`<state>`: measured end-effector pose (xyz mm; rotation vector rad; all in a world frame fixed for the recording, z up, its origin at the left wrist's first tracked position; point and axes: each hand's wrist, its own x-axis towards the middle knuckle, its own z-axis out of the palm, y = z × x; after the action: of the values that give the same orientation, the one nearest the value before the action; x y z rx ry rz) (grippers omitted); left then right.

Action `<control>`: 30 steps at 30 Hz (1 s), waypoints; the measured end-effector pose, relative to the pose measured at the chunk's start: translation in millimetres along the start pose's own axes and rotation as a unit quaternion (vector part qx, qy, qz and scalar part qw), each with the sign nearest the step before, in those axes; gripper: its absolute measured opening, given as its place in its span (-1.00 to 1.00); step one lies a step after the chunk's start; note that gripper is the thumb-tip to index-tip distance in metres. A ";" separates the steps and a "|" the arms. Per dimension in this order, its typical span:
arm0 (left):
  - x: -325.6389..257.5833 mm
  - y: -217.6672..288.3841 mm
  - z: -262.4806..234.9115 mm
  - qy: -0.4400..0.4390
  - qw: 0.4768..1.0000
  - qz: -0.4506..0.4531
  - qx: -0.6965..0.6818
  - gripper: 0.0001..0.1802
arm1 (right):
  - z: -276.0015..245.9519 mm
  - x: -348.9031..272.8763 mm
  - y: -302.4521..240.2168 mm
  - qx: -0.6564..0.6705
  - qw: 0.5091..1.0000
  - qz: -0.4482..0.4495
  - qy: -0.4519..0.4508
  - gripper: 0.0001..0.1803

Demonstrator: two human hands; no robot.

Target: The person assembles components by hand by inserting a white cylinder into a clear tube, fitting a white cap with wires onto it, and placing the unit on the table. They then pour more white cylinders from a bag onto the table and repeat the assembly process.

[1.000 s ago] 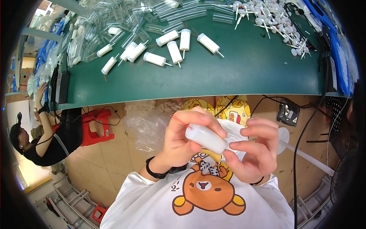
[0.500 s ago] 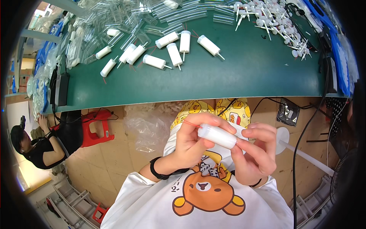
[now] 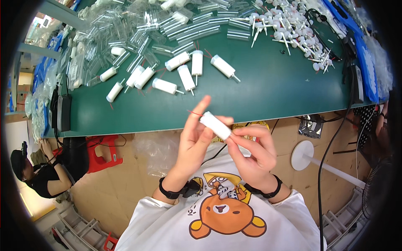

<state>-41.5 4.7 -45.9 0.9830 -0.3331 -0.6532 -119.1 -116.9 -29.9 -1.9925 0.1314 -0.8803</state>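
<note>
An assembly workshop, by the look of it: here's a green bench (image 3: pixel 268 94), clear tubes (image 3: pixel 199 37) piled across it, a heap of white stemmed parts (image 3: pixel 287 34), white cylinders (image 3: pixel 164 85) in a loose row, another person (image 3: pixel 50 182) by a red stool (image 3: pixel 94 160).

The held cylinder (image 3: pixel 215 126) is white with a red wire (image 3: pixel 194 113), the worktop (image 3: pixel 268 90) green, the tubes (image 3: pixel 197 34) clear, the shirt (image 3: pixel 167 234) white with an orange-brown bear print (image 3: pixel 242 211), the legwear (image 3: pixel 260 125) yellow, the stool (image 3: pixel 98 167) red, the wristbands (image 3: pixel 274 190) black, the floor (image 3: pixel 125 201) tan, and the garment (image 3: pixel 363 120) at far right black with white dots
</note>
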 end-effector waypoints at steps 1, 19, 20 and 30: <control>3.1 5.6 -0.7 0.003 1.000 -0.018 -0.021 -0.26 | 3.1 5.4 2.5 -0.009 1.000 -0.018 -0.003 -0.73; 8.5 21.5 -9.9 -0.126 0.985 -0.107 0.045 -0.31 | -83.6 111.2 56.3 -0.266 0.958 0.105 0.001 -0.83; 8.6 21.2 -10.7 -0.127 0.985 -0.103 0.046 -0.31 | -97.4 116.8 65.0 -0.315 0.944 0.092 0.001 -0.81; 5.8 19.1 -11.5 -0.124 0.985 -0.098 0.063 -0.33 | -141.8 162.3 116.6 -0.461 0.879 0.031 -0.114 -0.87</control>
<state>-24.1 15.9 -35.9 1.0652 -0.5061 -0.9475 -60.1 -351.4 9.6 -2.9382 0.5621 -0.5574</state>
